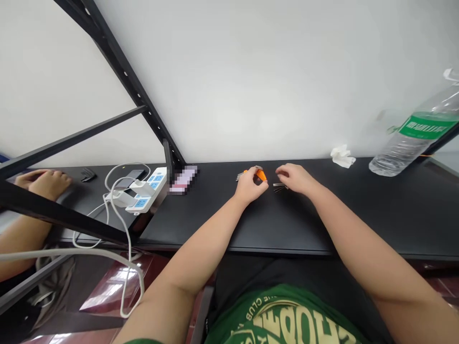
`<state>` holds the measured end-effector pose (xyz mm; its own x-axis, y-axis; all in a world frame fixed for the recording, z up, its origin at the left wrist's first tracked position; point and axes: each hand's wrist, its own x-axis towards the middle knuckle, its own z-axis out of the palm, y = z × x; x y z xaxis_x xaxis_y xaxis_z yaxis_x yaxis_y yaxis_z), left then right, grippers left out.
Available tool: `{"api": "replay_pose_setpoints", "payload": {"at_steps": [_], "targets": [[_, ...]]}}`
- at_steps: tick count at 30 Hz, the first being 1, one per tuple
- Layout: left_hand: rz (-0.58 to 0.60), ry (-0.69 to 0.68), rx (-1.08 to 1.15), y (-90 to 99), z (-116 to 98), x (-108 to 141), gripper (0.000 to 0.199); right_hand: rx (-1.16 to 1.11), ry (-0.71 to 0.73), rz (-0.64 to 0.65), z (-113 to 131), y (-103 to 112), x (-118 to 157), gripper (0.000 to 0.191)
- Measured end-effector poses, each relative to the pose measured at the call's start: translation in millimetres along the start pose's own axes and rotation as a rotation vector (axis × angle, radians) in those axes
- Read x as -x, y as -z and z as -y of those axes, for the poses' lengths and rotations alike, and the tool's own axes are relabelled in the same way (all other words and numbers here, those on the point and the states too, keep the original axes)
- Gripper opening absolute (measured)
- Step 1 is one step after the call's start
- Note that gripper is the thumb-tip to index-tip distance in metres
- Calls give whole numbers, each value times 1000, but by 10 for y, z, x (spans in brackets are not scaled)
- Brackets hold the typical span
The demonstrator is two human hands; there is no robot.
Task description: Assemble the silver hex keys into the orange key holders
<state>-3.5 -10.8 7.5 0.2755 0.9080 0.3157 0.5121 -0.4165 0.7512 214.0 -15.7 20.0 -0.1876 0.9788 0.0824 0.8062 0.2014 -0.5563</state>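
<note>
An orange object point(261, 175) with a greyish end sits in the fingers of my left hand point(248, 186), which are closed round it over the black table. Just left of that hand, a few thin metal pieces point(239, 176) stick out, partly hidden by it. My right hand point(293, 177) is a short way to the right, its fingers curled above a small bunch of thin metal sticks point(278, 186). Whether its fingertips hold one of these is too small to tell.
Against the wall are a crumpled tissue point(343, 156) and a large water bottle point(405, 145) on the black table point(287, 229). To the left stand a metal frame point(122, 71), a power strip point(148, 191) with white cables, a phone point(131, 178) and another person's hands point(46, 184).
</note>
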Motion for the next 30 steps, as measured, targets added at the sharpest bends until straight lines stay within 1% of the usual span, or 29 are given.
{"api": "replay_pose_setpoints", "payload": {"at_steps": [1, 3, 5, 7, 10, 12, 16, 19, 22, 24, 27, 28, 30], "targets": [[4, 20, 14, -1, 27, -8, 39, 51, -16, 69, -89, 49, -11, 25], [8, 53, 21, -3, 79, -21, 39, 74, -46, 197, -237, 121, -20, 22], [-3, 78, 18, -3, 121, -34, 41, 55, -73, 277, -326, 147, -21, 19], [-17, 90, 18, -3, 151, -45, 43, 54, -86, 308, -361, 137, -26, 17], [-34, 100, 21, -3, 176, -57, 41, 101, -90, 303, -360, 101, -42, 18], [-46, 94, 16, -1, 177, -63, 40, 108, -124, 300, -349, 93, -49, 18], [-52, 24, -18, 4, 162, -69, 39, 34, -229, 389, -328, 132, -41, 14], [-54, -16, -22, 3, 162, -71, 46, -13, -253, 440, -312, 167, -29, 14], [-52, -14, -1, 0, 172, -74, 50, -39, -282, 455, -310, 177, -23, 15], [-53, 14, 4, -1, 177, -76, 50, -50, -278, 439, -317, 172, -22, 15], [-51, 36, -12, 4, 175, -80, 50, -114, -198, 317, -311, 153, -19, 13], [-51, 29, -23, 7, 172, -80, 51, -179, -159, 272, -292, 142, -16, 13], [-52, 9, -45, 14, 164, -80, 51, -381, -87, 213, -215, 109, -5, 15]]}}
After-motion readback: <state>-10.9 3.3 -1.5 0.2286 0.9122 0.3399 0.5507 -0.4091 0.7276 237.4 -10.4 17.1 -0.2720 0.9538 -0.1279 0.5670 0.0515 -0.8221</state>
